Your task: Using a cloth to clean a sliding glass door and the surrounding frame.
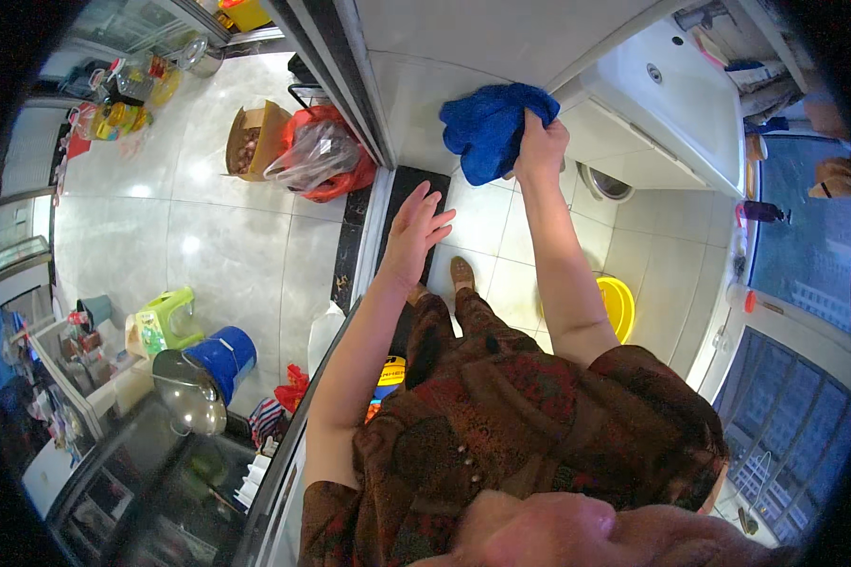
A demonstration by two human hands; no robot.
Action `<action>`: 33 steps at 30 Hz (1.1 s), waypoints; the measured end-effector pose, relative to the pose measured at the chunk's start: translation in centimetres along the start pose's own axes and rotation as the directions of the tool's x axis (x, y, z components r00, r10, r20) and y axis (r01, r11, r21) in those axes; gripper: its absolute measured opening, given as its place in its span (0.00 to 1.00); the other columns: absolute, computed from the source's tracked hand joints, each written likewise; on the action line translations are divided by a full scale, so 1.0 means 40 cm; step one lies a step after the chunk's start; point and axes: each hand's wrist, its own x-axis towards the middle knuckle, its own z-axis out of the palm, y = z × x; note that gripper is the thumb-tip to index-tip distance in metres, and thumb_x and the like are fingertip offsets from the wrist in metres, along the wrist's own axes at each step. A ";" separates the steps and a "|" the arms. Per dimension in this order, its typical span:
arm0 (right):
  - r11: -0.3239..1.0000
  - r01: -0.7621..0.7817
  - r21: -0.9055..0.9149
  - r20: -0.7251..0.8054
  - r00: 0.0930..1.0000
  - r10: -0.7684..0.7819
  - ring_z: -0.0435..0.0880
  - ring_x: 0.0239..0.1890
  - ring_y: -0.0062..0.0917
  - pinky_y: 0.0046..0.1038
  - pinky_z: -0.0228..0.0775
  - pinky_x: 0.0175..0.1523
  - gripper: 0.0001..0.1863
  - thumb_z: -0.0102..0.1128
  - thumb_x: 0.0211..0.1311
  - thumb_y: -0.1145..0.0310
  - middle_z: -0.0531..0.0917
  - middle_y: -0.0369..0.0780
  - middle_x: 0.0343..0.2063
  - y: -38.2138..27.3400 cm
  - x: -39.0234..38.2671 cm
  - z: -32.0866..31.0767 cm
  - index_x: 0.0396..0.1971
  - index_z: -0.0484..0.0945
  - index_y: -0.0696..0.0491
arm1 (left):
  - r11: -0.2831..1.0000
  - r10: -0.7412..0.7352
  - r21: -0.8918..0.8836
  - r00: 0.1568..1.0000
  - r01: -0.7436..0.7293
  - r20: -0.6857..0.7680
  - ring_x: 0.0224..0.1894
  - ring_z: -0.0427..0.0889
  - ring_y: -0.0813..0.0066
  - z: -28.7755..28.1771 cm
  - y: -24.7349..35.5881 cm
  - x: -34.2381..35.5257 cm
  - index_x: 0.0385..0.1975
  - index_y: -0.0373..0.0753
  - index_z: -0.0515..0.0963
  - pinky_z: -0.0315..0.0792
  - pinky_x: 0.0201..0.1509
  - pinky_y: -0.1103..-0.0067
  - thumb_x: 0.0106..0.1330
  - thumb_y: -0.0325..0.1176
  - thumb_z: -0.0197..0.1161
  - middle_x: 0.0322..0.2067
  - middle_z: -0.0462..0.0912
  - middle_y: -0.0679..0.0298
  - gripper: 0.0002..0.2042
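Observation:
A crumpled blue cloth is gripped in my right hand, held up against the pale tiled wall beside the white sink. My left hand is open with its fingers apart, holding nothing, beside the metal door frame and below and left of the cloth.
At left, a cardboard box, a red bag, bottles, a green stool and a blue bucket stand beyond the frame. A yellow basin is by my right arm; windows line the right.

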 end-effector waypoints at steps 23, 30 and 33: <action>-0.083 0.968 -0.235 0.936 0.203 -0.289 0.76 0.50 0.37 0.45 0.62 0.56 0.13 0.55 0.57 0.61 0.81 0.41 0.43 0.217 0.020 0.142 0.41 0.80 0.46 | 0.979 -0.047 -0.204 0.984 0.011 -0.172 0.52 0.76 0.63 -0.022 -0.107 0.036 0.67 0.40 0.53 0.69 0.55 0.70 0.68 0.46 0.53 0.61 0.66 0.54 0.31; 0.263 0.779 -0.569 0.817 0.497 0.293 0.78 0.27 0.41 0.40 0.68 0.37 0.12 0.56 0.56 0.65 0.80 0.43 0.21 0.468 0.078 0.041 0.23 0.76 0.59 | 0.936 -0.083 -0.346 0.912 -0.067 -0.402 0.60 0.67 0.56 -0.062 -0.194 0.064 0.68 0.43 0.51 0.62 0.61 0.64 0.68 0.50 0.52 0.64 0.61 0.53 0.33; 0.542 0.523 -0.658 0.752 0.493 0.438 0.72 0.24 0.27 0.30 0.66 0.33 0.15 0.52 0.64 0.61 0.73 0.43 0.18 0.351 0.030 -0.003 0.29 0.74 0.60 | 0.947 -0.190 -0.322 0.811 0.002 -0.554 0.65 0.58 0.53 -0.052 -0.165 0.078 0.69 0.44 0.49 0.53 0.65 0.58 0.66 0.54 0.52 0.66 0.57 0.55 0.36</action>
